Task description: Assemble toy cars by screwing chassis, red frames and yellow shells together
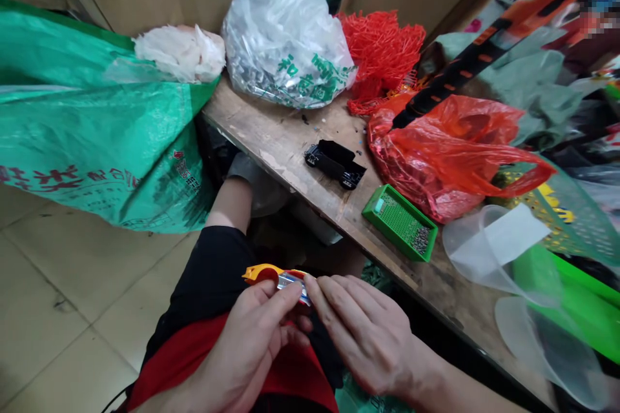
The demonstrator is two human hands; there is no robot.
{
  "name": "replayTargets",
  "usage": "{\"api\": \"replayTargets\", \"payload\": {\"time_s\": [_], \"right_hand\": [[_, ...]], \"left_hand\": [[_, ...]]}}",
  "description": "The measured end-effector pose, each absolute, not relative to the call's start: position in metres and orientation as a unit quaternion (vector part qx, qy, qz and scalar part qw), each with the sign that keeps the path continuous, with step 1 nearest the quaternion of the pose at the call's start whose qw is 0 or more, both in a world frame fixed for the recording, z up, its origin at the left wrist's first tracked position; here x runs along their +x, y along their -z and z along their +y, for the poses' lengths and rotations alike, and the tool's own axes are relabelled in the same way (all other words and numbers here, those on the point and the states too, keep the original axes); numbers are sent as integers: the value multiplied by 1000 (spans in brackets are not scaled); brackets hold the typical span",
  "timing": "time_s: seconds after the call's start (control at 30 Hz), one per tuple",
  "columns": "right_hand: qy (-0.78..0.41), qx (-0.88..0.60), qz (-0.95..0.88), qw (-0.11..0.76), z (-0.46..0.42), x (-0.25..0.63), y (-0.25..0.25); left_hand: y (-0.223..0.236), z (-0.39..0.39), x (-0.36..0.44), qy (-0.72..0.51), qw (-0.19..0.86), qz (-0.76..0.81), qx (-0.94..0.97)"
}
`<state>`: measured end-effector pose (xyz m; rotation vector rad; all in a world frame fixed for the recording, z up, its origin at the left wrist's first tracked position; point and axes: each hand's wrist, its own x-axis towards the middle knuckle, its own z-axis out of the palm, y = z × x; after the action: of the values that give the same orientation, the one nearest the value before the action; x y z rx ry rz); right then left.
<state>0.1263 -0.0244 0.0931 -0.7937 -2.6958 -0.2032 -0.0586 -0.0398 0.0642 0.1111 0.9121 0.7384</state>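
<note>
Over my lap, a yellow toy car body [265, 270] with red and clear-blue parts inside is held between both hands. My left hand [256, 329] is closed around its near side, thumb pressed on the clear part. The fingertips of my right hand [361, 326] are bunched together against the body's right end, and they cover that end. On the table beyond lies a black toy car chassis [334, 164] with wheels, apart from both hands. To its right stands a small green basket [375, 214] with several tiny screws [421, 240] in one end.
The wooden table [271, 135] runs diagonally, its edge above my knees. On it sit a clear plastic bag [290, 39], red netting [382, 51], a red bag [436, 148] and clear cups [477, 251]. An orange-black electric screwdriver [450, 77] hangs over the red bag. A green sack [97, 135] stands left.
</note>
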Motion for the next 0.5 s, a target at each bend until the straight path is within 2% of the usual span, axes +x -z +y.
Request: {"api": "replayTargets", "payload": {"time_s": [0.2,0.33,0.5], "right_hand": [[11,-276,-944,179,-16,126,-94],[-87,-325,-927,163,-14,131,-87],[-131,-389,-893,185,-14,143,-87]], "left_hand": [[-63,-34,-55,-358,805,470,57],[-59,-32,-53,-350,793,494,72],[-52,-31,-54,-353,775,514,102]]}}
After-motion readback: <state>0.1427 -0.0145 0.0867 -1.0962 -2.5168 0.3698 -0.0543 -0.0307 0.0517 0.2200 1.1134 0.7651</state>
